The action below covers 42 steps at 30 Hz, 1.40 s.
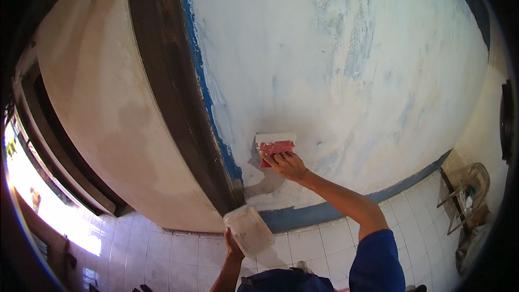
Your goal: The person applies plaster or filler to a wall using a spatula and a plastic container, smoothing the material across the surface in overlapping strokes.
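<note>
My right hand [286, 165] is closed round a red-handled putty knife [277, 145], whose wide pale blade lies against the wall. White filler smears the red part. The wall [346, 97] is coated white, with blue patches showing through and a bare blue strip along its left edge. Lower down, my left hand [233, 244] grips the left side of a shallow whitish plastic tub [250, 231], held tilted near the foot of the wall. Only a thin pale residue can be made out in the tub.
A dark wooden post [178, 92] borders the wall on the left, beside a beige wall panel [102, 103]. A blue-grey band [303, 217] runs along the wall's base above a tiled floor [178, 249]. A chair [469, 192] with things on it stands at the right.
</note>
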Each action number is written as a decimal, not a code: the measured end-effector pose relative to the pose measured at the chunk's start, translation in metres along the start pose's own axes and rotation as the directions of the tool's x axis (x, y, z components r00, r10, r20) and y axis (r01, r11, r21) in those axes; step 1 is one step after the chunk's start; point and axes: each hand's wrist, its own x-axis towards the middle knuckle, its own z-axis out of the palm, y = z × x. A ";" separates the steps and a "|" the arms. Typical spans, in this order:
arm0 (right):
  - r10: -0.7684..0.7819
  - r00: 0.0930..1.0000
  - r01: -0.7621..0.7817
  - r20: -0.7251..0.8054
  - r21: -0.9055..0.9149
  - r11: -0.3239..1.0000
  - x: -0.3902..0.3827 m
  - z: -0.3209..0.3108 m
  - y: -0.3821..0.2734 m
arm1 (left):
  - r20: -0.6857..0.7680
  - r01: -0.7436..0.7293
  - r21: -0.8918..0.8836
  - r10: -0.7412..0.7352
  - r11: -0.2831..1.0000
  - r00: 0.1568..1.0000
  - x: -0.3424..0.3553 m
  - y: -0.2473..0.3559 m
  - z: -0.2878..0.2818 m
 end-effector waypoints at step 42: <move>-0.061 0.996 0.072 -0.069 0.162 0.984 0.078 -0.019 0.009 | -0.094 -0.219 -0.108 0.210 0.970 0.973 -0.009 -0.031 0.033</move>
